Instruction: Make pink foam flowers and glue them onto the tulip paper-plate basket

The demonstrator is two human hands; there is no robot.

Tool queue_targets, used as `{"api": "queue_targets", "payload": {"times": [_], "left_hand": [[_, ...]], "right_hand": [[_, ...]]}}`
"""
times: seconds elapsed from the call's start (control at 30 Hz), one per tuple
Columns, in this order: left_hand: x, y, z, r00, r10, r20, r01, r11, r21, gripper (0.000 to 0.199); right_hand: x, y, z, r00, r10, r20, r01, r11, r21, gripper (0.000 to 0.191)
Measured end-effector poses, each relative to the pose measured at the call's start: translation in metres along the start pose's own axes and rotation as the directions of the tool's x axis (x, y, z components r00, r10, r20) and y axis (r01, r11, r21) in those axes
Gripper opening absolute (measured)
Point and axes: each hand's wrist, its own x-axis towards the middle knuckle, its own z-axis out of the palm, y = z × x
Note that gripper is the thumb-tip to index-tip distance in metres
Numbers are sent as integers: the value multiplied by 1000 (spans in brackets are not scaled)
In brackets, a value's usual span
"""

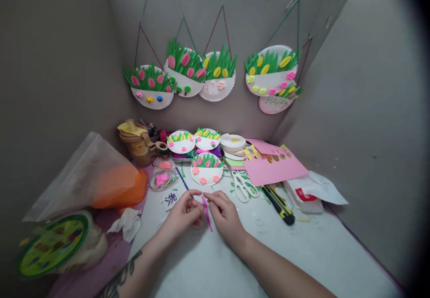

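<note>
My left hand (186, 209) is over the white tabletop, fingers curled in and index finger pointing toward the right hand. My right hand (225, 215) faces it, thumb and index finger drawn together. Between them a thin bright pink strip (207, 215) with a small rounded lower end runs down from the fingertips. Whatever either hand pinches is too small or hidden to tell. Past the left fingertips lies a thin dark blue stick (182, 177). Just beyond the hands sits a small paper-plate basket (206, 176) with pink paper tulips, green grass and pink clay flowers.
White-handled scissors (241, 186) and a black-yellow cutter knife (279, 206) lie to the right, near pink paper (268, 166). Leftward are a zip bag (90, 181), a green-lidded tub (55, 246) and crumpled tissue (126, 223). Finished plate baskets (152, 98) hang at the back wall.
</note>
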Motion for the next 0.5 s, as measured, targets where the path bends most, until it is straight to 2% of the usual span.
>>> {"api": "queue_targets", "payload": {"times": [0.17,0.5], "left_hand": [[1,-2,-1,999,17,-32,-16,1000,3,44],[1,-4,-1,1000,17,-25,-16,999,28,43]], "right_hand": [[-1,1,2,1000,7,27,-7,1000,-6,33],[-2,8,4,998,21,65,-20,1000,-22,38]]}}
